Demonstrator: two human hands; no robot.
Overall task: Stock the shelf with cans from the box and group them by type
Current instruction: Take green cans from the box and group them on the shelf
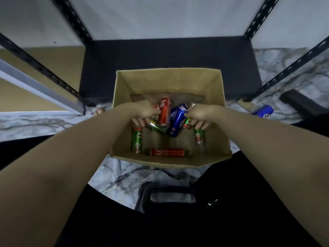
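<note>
An open cardboard box [122, 104] stands on the floor in front of the dark bottom shelf [170, 56]. Several cans lie loose inside: a red can [164, 111], a blue can [177, 120], green cans [136, 139] [199, 136] [156, 126], and another red can [167, 152] along the near wall. Both hands reach into the box. My left hand [144, 113] curls over a partly hidden red can [156, 106] beside the upright-lying red one. My right hand [197, 114] holds a green can [187, 123] next to the blue can, with its thumb by the blue can's top.
Black perforated uprights [78, 20] [258, 16] frame the shelf. A blue can [263, 111] lies on the marble floor right of the box, beside a dark block [299, 104]. A black object with a handle slot [170, 195] sits near my legs.
</note>
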